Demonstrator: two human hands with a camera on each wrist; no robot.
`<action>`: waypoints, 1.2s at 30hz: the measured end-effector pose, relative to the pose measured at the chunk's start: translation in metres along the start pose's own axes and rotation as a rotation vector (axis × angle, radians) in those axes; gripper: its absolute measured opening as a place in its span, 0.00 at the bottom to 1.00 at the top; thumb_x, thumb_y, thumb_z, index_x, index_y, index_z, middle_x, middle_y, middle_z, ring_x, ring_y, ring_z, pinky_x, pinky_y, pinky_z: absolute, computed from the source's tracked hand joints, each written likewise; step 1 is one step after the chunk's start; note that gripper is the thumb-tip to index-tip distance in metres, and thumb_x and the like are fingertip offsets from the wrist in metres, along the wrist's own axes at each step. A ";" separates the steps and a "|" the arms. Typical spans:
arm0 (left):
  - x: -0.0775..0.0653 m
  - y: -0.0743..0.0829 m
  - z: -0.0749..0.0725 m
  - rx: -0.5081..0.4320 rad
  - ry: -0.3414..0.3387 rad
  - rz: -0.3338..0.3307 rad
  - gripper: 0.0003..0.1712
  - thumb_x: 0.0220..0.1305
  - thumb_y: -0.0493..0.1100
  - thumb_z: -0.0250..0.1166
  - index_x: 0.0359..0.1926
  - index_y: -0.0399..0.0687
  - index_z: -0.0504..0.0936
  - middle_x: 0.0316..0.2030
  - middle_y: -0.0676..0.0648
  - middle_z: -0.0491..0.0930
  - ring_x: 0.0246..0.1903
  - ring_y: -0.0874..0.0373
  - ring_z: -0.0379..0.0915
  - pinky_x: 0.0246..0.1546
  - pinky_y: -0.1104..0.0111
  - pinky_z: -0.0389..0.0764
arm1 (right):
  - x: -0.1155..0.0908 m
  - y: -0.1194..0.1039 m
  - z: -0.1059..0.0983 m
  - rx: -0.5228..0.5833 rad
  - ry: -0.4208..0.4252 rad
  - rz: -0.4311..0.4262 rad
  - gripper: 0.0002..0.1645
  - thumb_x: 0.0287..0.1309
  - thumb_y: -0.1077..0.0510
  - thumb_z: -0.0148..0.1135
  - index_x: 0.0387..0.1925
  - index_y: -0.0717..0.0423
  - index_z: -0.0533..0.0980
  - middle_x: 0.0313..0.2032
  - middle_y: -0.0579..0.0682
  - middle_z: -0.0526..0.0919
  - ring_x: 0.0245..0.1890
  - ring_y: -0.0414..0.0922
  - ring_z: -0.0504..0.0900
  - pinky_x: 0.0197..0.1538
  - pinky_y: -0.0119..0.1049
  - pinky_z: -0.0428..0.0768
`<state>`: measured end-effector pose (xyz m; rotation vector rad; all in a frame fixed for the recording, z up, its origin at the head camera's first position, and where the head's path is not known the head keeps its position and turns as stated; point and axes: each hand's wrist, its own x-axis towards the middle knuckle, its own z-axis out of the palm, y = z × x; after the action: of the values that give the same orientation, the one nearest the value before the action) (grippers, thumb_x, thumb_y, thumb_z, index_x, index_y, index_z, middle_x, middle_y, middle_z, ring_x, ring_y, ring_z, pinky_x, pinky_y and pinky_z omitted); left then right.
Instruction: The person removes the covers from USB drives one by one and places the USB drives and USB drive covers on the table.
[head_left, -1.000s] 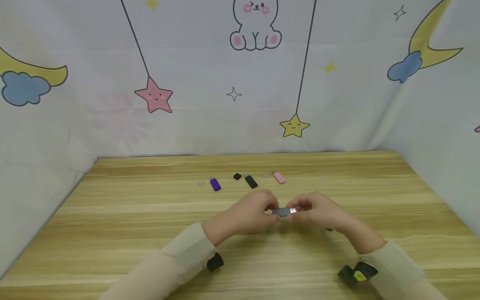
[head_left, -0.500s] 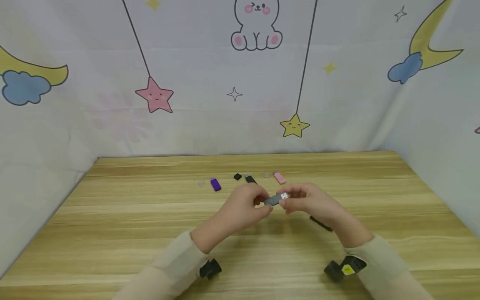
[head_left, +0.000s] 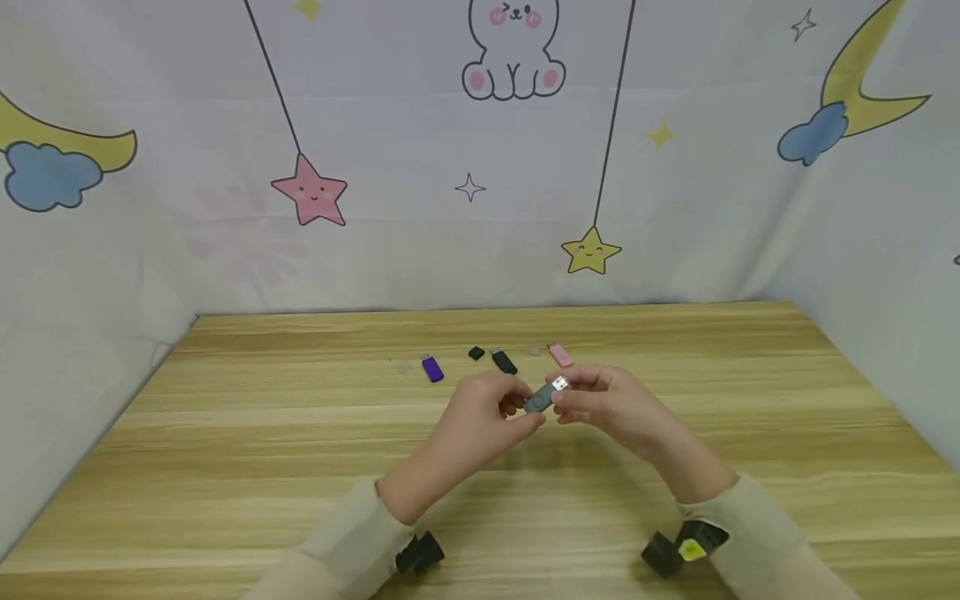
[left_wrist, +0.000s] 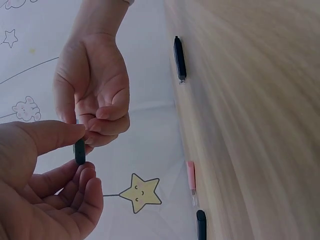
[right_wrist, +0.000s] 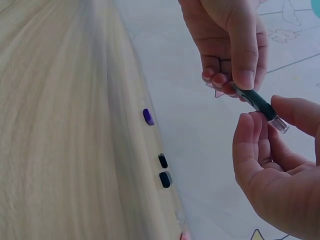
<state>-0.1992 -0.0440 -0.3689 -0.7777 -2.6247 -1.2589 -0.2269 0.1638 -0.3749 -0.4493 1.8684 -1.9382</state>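
A dark grey-green USB flash drive [head_left: 538, 400] is held above the table between both hands, its shiny connector end pointing right and away. My left hand [head_left: 480, 421] pinches the body's rear end between thumb and fingers. Near the connector, my right hand [head_left: 611, 407] grips the same flash drive [right_wrist: 257, 104] with thumb and fingertips. From the left wrist view, the flash drive [left_wrist: 79, 152] appears edge-on, partly hidden by the fingers. Behind the hands lie a purple flash drive [head_left: 432, 369], a black flash drive [head_left: 504, 361] and a pink flash drive [head_left: 559, 355].
A small black cap [head_left: 476, 353] lies beside the black drive. Clear caps lie near the purple and pink drives, one clear cap [head_left: 535, 351] by the pink. A slim dark object [left_wrist: 180, 58] rests on the wooden table [head_left: 247, 433]. A printed cloth [head_left: 397, 250] hangs behind.
Both hands have lifted the flash drive and moved it left and farther back. Its connector end has tilted upward in view. The drives on the table have stayed put.
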 end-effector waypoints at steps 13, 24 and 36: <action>-0.005 0.000 0.002 0.006 0.029 0.007 0.07 0.54 0.36 0.71 0.35 0.38 0.84 0.27 0.50 0.79 0.26 0.61 0.71 0.28 0.75 0.75 | 0.002 0.011 0.009 0.094 -0.011 -0.033 0.12 0.64 0.67 0.56 0.34 0.49 0.82 0.36 0.43 0.82 0.38 0.39 0.81 0.44 0.31 0.81; -0.009 -0.003 0.006 0.002 0.039 -0.003 0.10 0.52 0.39 0.74 0.33 0.38 0.85 0.25 0.50 0.79 0.24 0.63 0.70 0.26 0.75 0.75 | 0.001 0.020 0.016 0.096 0.000 -0.031 0.10 0.68 0.62 0.54 0.36 0.50 0.81 0.32 0.43 0.83 0.35 0.38 0.82 0.45 0.32 0.81; -0.013 -0.002 0.006 0.016 0.028 0.013 0.13 0.53 0.42 0.74 0.35 0.37 0.85 0.27 0.48 0.81 0.25 0.63 0.72 0.28 0.75 0.75 | 0.001 0.019 0.020 0.099 -0.012 -0.014 0.10 0.70 0.59 0.51 0.42 0.58 0.78 0.35 0.44 0.80 0.35 0.37 0.80 0.42 0.32 0.81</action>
<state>-0.1888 -0.0458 -0.3784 -0.7675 -2.6007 -1.2350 -0.2166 0.1459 -0.3926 -0.4431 1.7578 -2.0216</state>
